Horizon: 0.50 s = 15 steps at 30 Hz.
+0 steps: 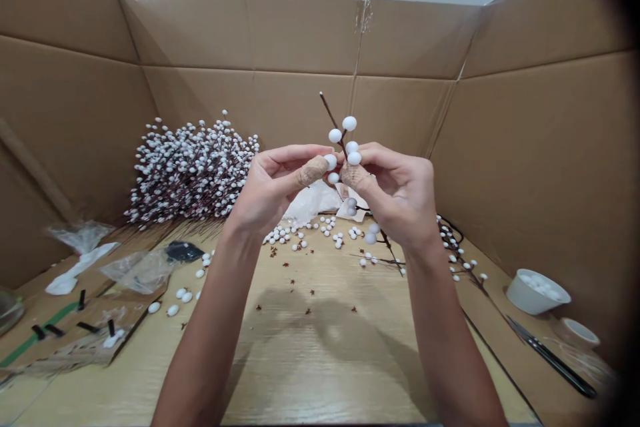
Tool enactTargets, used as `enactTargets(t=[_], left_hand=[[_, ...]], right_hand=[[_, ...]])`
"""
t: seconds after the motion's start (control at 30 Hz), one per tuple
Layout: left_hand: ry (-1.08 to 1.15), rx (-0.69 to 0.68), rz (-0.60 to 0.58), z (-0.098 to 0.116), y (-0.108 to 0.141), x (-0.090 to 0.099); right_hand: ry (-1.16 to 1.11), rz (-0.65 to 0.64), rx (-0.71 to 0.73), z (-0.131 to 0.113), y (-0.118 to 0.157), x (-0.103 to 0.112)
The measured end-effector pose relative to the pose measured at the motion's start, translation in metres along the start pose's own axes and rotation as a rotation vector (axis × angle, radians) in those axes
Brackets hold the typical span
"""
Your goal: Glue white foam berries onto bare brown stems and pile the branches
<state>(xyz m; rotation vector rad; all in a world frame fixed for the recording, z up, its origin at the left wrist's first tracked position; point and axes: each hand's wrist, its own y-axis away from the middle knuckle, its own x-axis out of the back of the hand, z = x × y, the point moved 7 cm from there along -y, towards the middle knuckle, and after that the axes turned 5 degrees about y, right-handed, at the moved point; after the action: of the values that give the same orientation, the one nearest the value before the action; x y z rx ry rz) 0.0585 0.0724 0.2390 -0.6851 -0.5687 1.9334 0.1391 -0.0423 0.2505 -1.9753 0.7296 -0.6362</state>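
Note:
In the middle of the view, my two hands meet at a brown artificial berry branch [327, 109] held up above the table. My left hand [280, 180] pinches a white berry [330, 161] between thumb and fingers, at the side of the stem. My right hand [395, 183] grips the stem between thumb and forefinger. White berries [349, 123] sit on the twigs above my fingers, and the branch's lower part, with more berries [371, 237], hangs below my right hand. What lies inside the right palm is hidden.
A large bundle of white-berried stems [193, 170] leans at the back left. Loose white balls [280, 233] and small brown star-shaped bits [313, 292] dot the table. A white bowl of balls [537, 292], tape roll [577, 333] and black-handled cutter [555, 360] are right. Cardboard walls [300, 33] surround everything.

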Motion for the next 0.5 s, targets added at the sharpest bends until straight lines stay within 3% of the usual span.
enactTargets(t=[0.13, 0.27, 0.5], left_hand=[[-0.028, 0.005, -0.015, 0.012, 0.002, 0.008], [-0.018, -0.034, 0.09, 0.024, 0.004, 0.02], [-0.041, -0.091, 0.149, 0.036, 0.011, 0.015]], right_hand=[[-0.003, 0.01, -0.024, 0.004, 0.002, -0.008], [0.071, 0.022, -0.009, 0.005, 0.006, -0.02], [0.154, 0.007, 0.066, -0.002, 0.011, -0.038]])
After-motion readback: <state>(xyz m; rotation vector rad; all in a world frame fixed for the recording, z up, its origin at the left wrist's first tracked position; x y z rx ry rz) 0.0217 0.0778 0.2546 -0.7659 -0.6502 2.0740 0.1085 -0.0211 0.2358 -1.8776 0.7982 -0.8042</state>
